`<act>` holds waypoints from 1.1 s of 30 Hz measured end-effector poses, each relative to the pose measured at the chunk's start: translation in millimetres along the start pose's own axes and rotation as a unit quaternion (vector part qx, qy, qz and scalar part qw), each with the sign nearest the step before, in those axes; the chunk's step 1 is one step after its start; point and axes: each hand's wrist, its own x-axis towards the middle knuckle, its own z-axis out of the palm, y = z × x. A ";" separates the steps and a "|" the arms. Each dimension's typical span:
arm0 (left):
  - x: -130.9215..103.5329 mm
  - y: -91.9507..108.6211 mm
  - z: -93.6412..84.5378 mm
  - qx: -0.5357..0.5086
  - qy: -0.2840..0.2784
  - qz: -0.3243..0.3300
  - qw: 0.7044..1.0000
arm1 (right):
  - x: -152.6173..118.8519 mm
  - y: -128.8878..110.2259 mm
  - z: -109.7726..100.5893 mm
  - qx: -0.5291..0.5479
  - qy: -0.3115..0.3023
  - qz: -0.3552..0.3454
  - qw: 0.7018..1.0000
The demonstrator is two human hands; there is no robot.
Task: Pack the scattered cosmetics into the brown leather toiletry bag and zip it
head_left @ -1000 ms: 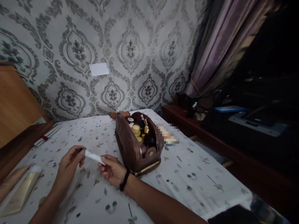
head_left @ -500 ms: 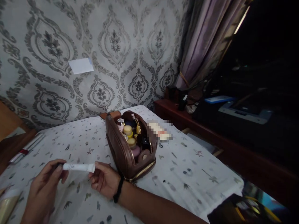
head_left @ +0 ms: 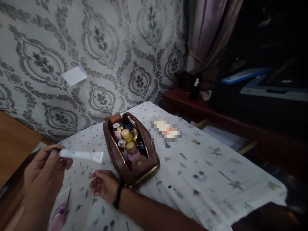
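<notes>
The left hand [head_left: 44,175] holds a slim white tube [head_left: 81,155] by its dark-capped end, thumb and fingers pinched around it, so the tube sticks out level toward the right with its flat crimped end free in the air. Its long axis runs nearly straight across, pointing at the brown pouch [head_left: 131,150]. The right hand [head_left: 103,186] sits lower, just under and slightly right of the tube's free end, palm loosely open with fingers half curled and nothing in it; a dark band circles the wrist. That hand is the nearer of the two to the pouch, almost touching its near corner, while the left one stays well off to the side. The pouch stands unzipped on the patterned cloth of the surface [head_left: 204,166], its mouth facing up, packed with small jars and bottles with gold and pink tops. Beyond it lies a flat pale packet [head_left: 166,130], too blurred to make out. A white slip of paper [head_left: 73,75] is stuck on the patterned wall behind, and a curtain [head_left: 207,35] hangs at the right.
</notes>
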 end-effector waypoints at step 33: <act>36.0 51.0 107.6 0.210 -0.231 0.209 0.927 | -1.8 -1.3 6.9 -0.004 0.025 0.008 1.000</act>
